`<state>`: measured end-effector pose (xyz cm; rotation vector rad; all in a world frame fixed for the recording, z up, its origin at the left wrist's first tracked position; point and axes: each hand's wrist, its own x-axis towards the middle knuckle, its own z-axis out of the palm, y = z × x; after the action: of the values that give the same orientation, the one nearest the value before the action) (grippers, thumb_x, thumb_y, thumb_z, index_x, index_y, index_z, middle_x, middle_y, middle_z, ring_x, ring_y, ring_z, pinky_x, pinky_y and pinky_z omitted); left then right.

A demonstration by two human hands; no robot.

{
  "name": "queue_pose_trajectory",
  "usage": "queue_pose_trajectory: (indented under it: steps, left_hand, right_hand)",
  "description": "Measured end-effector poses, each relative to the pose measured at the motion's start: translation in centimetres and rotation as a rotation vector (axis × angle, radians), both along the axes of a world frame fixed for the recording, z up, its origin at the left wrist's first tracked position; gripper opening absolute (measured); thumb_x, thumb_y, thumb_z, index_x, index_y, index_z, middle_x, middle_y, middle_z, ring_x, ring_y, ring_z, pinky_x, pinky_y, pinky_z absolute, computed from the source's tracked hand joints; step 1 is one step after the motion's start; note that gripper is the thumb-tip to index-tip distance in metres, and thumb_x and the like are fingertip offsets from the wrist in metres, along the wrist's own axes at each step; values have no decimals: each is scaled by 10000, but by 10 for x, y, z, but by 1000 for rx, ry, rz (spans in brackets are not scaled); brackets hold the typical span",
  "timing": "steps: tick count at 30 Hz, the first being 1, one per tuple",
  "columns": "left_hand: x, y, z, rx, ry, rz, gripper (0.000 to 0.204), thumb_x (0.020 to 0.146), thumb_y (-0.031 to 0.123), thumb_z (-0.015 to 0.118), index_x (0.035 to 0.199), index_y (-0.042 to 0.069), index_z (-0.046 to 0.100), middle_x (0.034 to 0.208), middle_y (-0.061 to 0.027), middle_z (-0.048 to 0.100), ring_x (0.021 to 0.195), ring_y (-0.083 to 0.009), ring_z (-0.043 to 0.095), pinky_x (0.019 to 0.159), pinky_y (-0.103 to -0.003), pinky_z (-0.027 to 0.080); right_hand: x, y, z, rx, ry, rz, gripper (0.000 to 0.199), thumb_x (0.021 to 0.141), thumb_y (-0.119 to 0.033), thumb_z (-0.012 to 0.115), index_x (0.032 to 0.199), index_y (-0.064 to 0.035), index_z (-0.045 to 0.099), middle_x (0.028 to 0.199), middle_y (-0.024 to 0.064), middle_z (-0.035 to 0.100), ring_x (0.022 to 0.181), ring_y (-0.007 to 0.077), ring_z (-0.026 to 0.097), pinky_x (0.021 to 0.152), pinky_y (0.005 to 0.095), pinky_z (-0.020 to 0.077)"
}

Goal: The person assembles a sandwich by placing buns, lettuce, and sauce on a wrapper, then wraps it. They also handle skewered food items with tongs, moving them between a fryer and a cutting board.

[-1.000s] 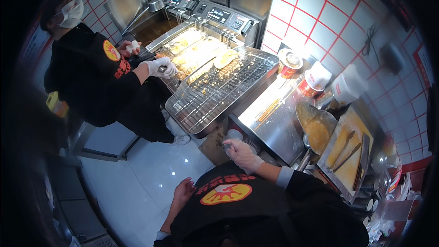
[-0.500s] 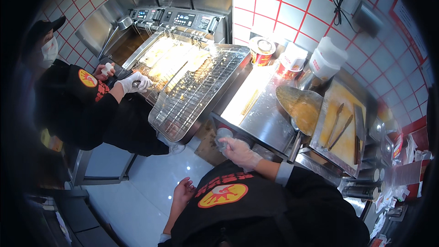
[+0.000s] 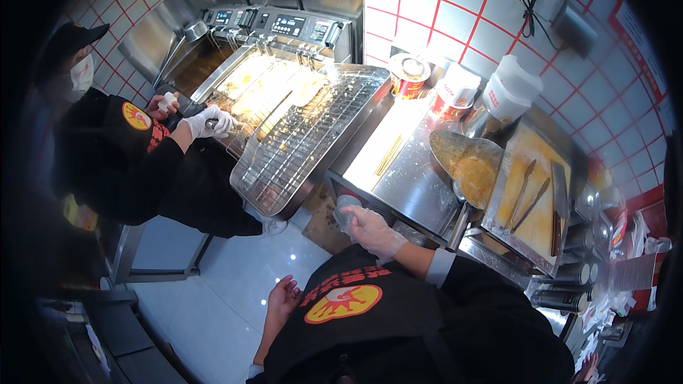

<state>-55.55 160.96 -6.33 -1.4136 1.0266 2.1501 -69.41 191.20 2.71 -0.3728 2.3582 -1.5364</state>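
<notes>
My right hand (image 3: 378, 235), in a clear plastic glove, is at the counter's front edge with its fingers closed. A translucent plastic piece (image 3: 346, 208) is at its fingertips; whether it is a cup or loose glove film I cannot tell. Bare and holding nothing, my left hand (image 3: 284, 294) hangs beside my black apron (image 3: 341, 306), fingers loosely curled and apart. Nearest to my right hand is the steel counter (image 3: 405, 188) with wooden sticks (image 3: 388, 154) on it. Further right, a metal scoop (image 3: 466, 163) with brownish powder lies beside a yellow board (image 3: 528, 185) bearing tongs (image 3: 526, 192).
At left, a co-worker's gloved hand (image 3: 210, 123) grips a tool over fried pieces (image 3: 256, 92) under bright light. A wire rack (image 3: 284, 174) on a tray juts out between us. Behind stand fryers (image 3: 284, 26), a red tub (image 3: 409, 75) and white paper containers (image 3: 511, 89).
The co-worker's head and gloved hand have shifted slightly. My hands stay almost in place; the view has moved a little.
</notes>
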Motion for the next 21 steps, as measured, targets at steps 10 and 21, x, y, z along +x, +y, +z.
queue_pose_trajectory:
  steps: [10,21]
  left_hand:
    - [8,3,5,-22,-5,2,101,857,176,562,951,144,587,804,-11,561,755,-187,491,796,-386,415]
    - [7,5,4,-7,13,20,134,868,164,525,994,139,565,822,-12,550,773,-188,484,831,-408,406]
  right_hand:
    - [-2,-5,11,12,-87,24,415,844,-183,519,1236,-53,486,690,74,549,621,196,547,595,338,452]
    - [-11,-5,26,-7,8,-47,362,849,-160,536,1198,-64,527,682,57,539,599,159,541,596,321,459]
